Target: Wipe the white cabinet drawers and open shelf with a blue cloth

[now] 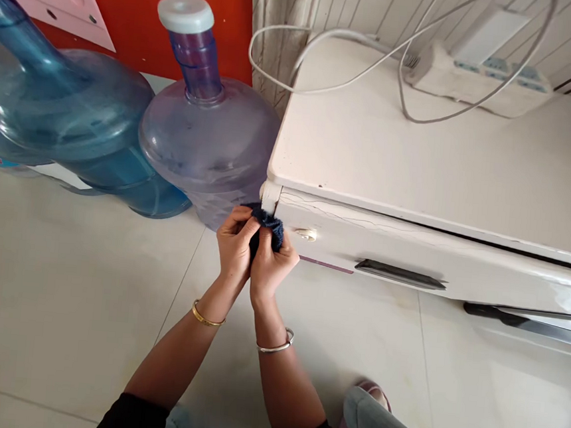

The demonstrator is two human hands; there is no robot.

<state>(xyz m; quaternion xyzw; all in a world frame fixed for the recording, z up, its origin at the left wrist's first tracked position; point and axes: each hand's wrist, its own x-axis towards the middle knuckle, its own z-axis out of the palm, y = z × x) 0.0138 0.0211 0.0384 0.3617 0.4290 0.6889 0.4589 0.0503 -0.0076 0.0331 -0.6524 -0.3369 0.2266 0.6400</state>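
Observation:
A dark blue cloth point(269, 222) is bunched up between my two hands, close to the front left corner of the white cabinet point(421, 152). My left hand point(236, 246) pinches its left side, thumb on top and fingers curled. My right hand point(272, 264) grips the right side in the same way, and the two wrists nearly meet. The lower part of the cloth is hidden behind the hands. Just behind them stands a clear purple-tinted water jug point(210, 134) with a white cap.
A blue water jug point(88, 123) stands further left. On the cabinet top lie a power strip point(477, 81) and a loose white cable point(321, 92). The drawer front carries a dark handle point(400, 275) and a small knob-like fitting point(306, 234). Pale floor tiles point(83, 289) lie below.

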